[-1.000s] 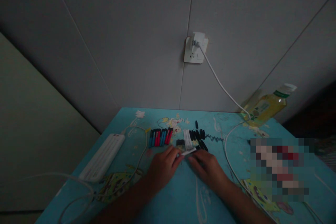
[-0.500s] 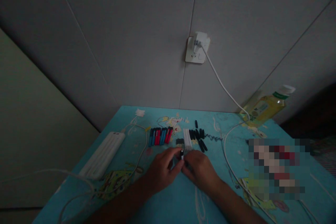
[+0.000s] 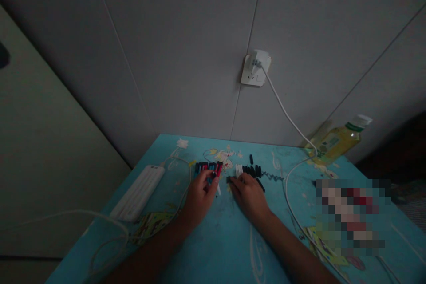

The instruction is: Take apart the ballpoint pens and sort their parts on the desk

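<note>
My left hand (image 3: 199,195) is closed on a marker pen with a dark end (image 3: 213,175) and a white part showing below the fingers. It is held just in front of a row of red and blue capped pens (image 3: 219,167), partly covered by the hand. My right hand (image 3: 249,195) reaches down to the table, fingertips pinched at a small dark piece (image 3: 228,179). Beyond its knuckles lie thin white sticks (image 3: 238,169), mostly hidden. Several black caps (image 3: 253,171) lie side by side to their right, and a single cap (image 3: 251,159) lies farther back.
A white power strip (image 3: 138,193) lies at the left with its cord. At the back right leans a bottle of yellow liquid (image 3: 339,142). A white cable (image 3: 288,191) runs from the wall socket (image 3: 254,73) down across the patterned blue table (image 3: 219,248). A blurred patch covers the right side.
My hands have moved apart. The left has carried the pen left toward the red and blue row; the right has reached forward to the small dark piece. The view has shifted slightly.
</note>
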Demonstrator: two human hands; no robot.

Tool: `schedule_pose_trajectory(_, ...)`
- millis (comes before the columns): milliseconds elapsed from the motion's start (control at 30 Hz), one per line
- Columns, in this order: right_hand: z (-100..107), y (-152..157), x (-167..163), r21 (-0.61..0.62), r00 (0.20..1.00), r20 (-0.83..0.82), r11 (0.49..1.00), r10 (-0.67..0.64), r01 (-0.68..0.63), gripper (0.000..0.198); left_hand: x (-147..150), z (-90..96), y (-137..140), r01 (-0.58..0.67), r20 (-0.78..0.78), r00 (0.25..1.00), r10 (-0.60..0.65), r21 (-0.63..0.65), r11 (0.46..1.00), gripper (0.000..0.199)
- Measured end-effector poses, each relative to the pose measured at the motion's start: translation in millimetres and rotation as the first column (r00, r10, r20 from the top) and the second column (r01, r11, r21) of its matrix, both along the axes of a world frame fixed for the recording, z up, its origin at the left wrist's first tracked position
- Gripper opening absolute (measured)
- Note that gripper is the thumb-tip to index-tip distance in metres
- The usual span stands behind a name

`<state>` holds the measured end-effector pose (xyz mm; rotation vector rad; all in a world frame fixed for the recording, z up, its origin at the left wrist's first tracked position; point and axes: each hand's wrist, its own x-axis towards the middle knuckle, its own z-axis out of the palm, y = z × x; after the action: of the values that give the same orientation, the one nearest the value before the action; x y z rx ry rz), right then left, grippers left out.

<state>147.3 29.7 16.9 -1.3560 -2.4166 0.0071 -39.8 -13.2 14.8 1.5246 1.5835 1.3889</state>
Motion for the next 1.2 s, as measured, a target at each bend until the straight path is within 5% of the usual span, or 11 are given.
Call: schedule_pose_trajectory(1200,-4.5,5.3,-0.1,0.085,0.995,0.098,0.996,-0.026,0.018,0.023,6.7,2.1,-2.2,0.048,-0.029,0.998,-0.049,-0.031,0.998,0.028)
